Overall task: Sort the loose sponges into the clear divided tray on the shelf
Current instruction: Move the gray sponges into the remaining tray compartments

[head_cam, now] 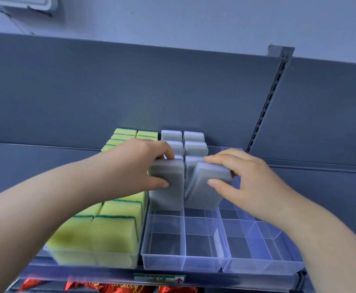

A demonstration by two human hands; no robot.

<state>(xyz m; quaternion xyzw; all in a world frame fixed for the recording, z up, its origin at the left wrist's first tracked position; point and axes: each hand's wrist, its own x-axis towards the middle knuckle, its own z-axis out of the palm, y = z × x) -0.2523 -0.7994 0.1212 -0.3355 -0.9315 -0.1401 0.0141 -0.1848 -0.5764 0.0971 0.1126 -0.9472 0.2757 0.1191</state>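
Note:
The clear divided tray (184, 263) sits on the shelf in front of me. My left hand (139, 163) grips a grey sponge (169, 193) standing upright in the tray's left column. Beside it, my right hand (249, 178) holds a second grey sponge (204, 193), tilted to the right in the neighbouring column. Several more grey sponges (195, 148) stand in rows behind them. The tray's front compartments hold nothing.
Yellow-green sponges (101, 231) fill a clear tray on the left, partly hidden under my left forearm. Another clear divided tray (264, 265) sits on the right. The grey back panel (130, 92) rises behind. Red packets (101, 287) lie on the shelf below.

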